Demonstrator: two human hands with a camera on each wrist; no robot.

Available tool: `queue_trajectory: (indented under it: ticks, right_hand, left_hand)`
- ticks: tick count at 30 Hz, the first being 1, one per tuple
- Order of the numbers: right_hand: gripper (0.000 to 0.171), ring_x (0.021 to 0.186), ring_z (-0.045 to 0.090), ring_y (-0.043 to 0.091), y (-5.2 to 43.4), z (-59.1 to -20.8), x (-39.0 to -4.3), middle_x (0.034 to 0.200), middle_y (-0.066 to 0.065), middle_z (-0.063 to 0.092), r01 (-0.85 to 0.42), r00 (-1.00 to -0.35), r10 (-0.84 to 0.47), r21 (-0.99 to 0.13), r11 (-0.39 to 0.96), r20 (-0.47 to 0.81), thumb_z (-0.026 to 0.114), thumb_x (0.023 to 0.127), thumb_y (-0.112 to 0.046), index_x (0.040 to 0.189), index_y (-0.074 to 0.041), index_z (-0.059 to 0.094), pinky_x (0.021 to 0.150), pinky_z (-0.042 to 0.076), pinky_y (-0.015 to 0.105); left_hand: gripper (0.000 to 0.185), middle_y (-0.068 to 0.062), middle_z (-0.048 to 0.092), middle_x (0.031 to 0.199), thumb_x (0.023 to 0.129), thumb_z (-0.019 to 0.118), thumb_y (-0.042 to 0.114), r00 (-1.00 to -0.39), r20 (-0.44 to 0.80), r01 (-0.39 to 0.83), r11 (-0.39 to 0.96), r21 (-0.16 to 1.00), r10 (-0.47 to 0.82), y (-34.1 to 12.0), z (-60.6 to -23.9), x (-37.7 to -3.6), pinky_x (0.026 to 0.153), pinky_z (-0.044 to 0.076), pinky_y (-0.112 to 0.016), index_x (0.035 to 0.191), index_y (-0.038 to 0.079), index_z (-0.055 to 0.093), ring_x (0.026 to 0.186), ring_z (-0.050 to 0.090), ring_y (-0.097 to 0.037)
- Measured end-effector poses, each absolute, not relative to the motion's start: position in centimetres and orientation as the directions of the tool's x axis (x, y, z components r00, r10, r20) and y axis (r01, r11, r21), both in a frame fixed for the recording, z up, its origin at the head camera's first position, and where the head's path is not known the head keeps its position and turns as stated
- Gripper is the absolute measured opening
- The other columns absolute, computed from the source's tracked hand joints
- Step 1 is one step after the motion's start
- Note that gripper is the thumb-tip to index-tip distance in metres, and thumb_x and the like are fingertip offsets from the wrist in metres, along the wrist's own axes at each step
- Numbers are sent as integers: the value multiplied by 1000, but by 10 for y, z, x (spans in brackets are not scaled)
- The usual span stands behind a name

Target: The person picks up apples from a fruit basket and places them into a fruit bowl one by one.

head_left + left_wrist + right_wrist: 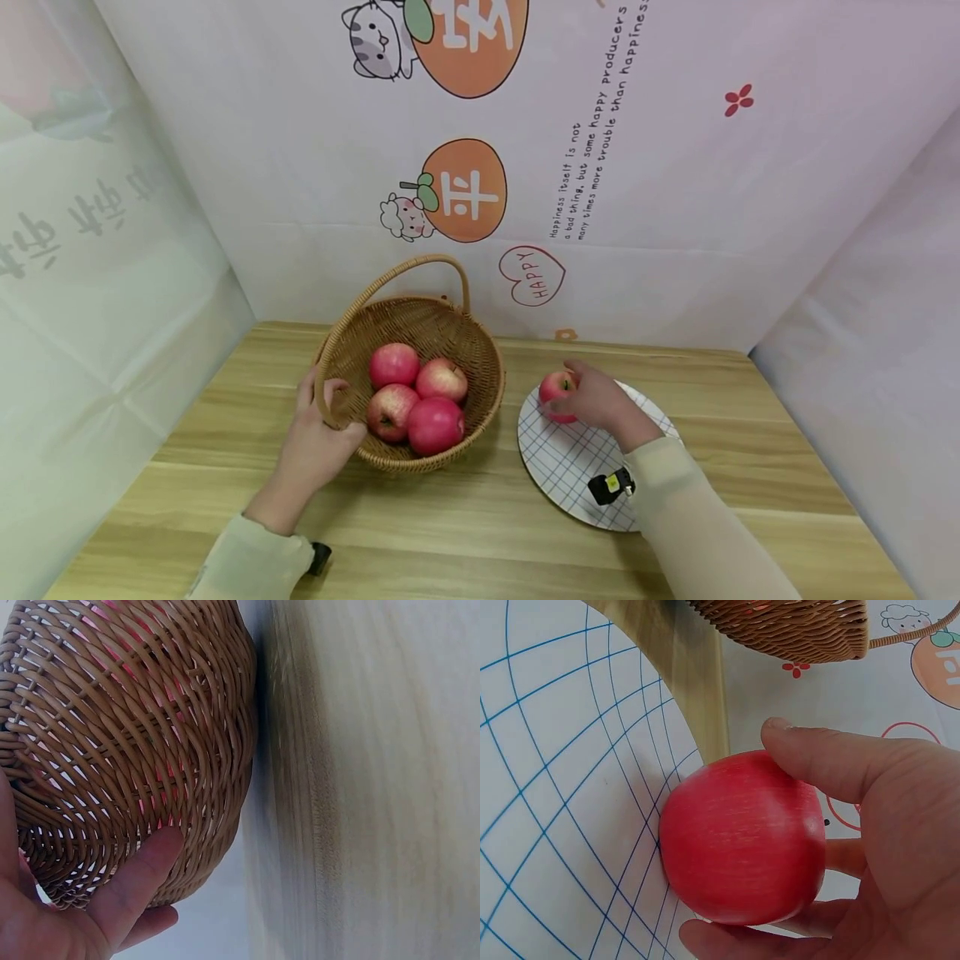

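A brown wicker basket (480, 342) with a tall looped handle stands on the left side of the table, tipped so its inside shows in the head view. Several red apples (437, 426) lie together in it. My left hand (318, 442) grips the basket's left rim near the handle's foot; in the left wrist view its fingers (142, 881) lie against the woven outer wall. On a round white plate (551, 467) with blue grid lines, my right hand (600, 400) holds another red apple (739, 836) between thumb and fingers, close over the plate's far left part.
The wood-grain table (450, 533) ends at a printed white cloth backdrop (637, 283) just behind the basket and plate. White cloth walls close in both sides. A strip of table separates basket from plate.
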State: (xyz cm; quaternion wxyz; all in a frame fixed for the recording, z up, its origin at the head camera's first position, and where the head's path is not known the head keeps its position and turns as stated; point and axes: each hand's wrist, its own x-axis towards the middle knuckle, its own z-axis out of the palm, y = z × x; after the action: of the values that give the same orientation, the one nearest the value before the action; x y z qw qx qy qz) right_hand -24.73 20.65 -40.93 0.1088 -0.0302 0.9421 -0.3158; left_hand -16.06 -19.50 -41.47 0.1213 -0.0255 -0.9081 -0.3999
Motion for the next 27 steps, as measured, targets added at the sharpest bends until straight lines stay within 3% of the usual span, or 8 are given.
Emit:
queue_trajectory:
  ticks: [5, 12, 18, 27]
  right_hand:
    - [101, 128, 44, 44, 210, -405, -245, 144, 27, 46, 13, -973, -130, -603, 798, -193, 81, 80, -42, 156, -5, 27, 100, 36, 63]
    - [93, 136, 31, 49, 218, -380, -238, 152, 27, 34, 7, -976, -139, -665, 747, -167, 71, 87, -40, 158, -5, 22, 101, 31, 66]
    - [92, 141, 22, 48, 217, -356, -230, 159, 21, 25, -11, -992, -99, -700, 714, -84, 71, 88, -42, 159, -12, 22, 102, 26, 70]
    - [85, 142, 25, 40, 187, -329, -212, 158, 14, 31, -154, -987, -143, -682, 715, 72, 74, 86, -38, 157, -19, 32, 105, 26, 66]
  left_hand:
    - [55, -15, 11, 160, 77, 63, 7, -969, 243, 148, 669, 728, -50, -194, -414, -161, 68, 42, -39, 130, 5, 50, 93, 54, -34]
    - [55, -17, 10, 160, 77, 63, 8, -969, 241, 143, 683, 716, -49, -195, -415, -161, 68, 42, -39, 130, 5, 50, 94, 54, -35]
    - [55, -17, 10, 160, 77, 63, 8, -968, 248, 148, 680, 718, -51, -194, -416, -161, 68, 42, -39, 130, 4, 50, 92, 54, -35]
    - [55, -14, 11, 160, 77, 64, 8, -968, 245, 149, 675, 723, -49, -193, -416, -161, 66, 42, -38, 131, 4, 50, 92, 54, -34]
